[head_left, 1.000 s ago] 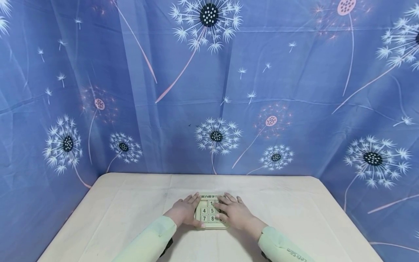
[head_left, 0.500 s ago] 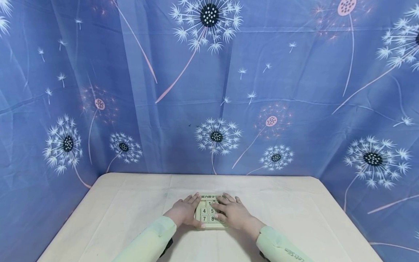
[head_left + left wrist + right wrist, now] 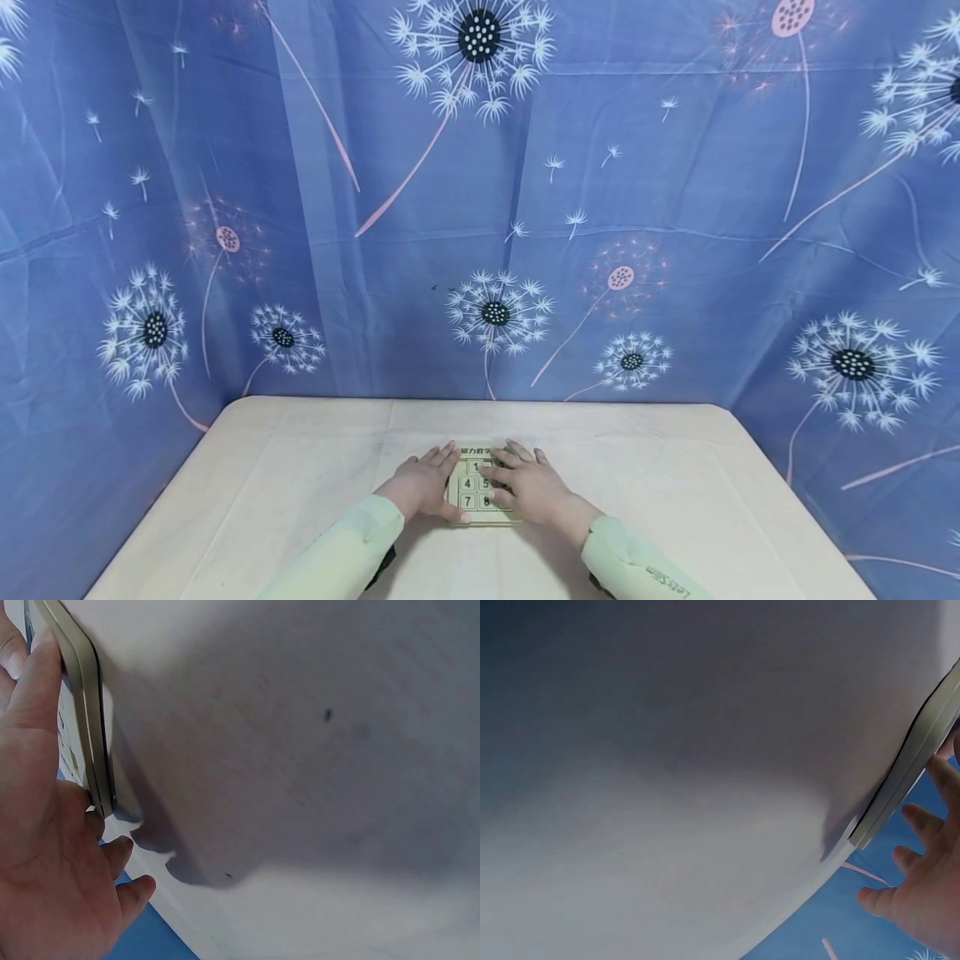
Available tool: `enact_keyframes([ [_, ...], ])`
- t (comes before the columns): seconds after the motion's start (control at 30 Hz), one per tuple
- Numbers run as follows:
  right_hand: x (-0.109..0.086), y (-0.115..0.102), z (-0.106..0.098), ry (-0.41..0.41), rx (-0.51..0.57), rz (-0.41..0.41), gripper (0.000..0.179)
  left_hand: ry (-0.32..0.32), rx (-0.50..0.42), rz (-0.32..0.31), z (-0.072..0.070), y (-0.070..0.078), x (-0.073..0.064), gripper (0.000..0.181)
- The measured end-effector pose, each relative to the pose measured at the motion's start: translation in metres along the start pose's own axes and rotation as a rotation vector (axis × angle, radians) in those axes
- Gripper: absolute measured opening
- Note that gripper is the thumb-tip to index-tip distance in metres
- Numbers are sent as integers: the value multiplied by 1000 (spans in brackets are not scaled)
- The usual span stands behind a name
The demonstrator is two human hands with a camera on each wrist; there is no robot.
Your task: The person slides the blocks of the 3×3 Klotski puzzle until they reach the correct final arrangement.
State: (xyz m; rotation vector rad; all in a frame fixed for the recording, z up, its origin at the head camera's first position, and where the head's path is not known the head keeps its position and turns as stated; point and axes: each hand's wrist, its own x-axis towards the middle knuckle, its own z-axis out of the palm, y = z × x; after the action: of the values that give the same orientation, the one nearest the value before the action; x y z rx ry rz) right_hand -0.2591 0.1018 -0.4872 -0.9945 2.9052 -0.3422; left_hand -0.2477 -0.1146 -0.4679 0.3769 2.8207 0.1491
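Observation:
A pale green number sliding puzzle (image 3: 487,522) lies on the table, with Chinese characters along its top. Its left side is held by my left hand (image 3: 422,483), thumb at the near corner and fingers at the far one; the left wrist view shows that grip on the puzzle's edge (image 3: 91,727). Over the right part of the tiles, my right hand (image 3: 538,490) has its fingers spread, one fingertip touching by tile 1 (image 3: 474,467). Tile 4 (image 3: 467,483) and tile 7 (image 3: 467,502) show plainly. The right-hand tiles are partly hidden.
The table (image 3: 315,450) has a pale cover. A blue curtain (image 3: 420,333) printed with dandelions hangs behind it and at both sides. Pale green sleeves (image 3: 341,546) cover the forearms.
Tile 1 has slid left along the top row, and my right hand has shifted left with it. The left hand and the puzzle's frame have stayed in place.

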Motion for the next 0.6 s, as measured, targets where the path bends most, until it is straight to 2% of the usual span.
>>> enact_keyframes([
  [0.23,3,-2,0,2,-23,0,48,3,-17,1,0,0,-1,106],
  [0.6,6,-7,1,-9,-1,3,48,3,-10,5,1,-1,2,109],
])
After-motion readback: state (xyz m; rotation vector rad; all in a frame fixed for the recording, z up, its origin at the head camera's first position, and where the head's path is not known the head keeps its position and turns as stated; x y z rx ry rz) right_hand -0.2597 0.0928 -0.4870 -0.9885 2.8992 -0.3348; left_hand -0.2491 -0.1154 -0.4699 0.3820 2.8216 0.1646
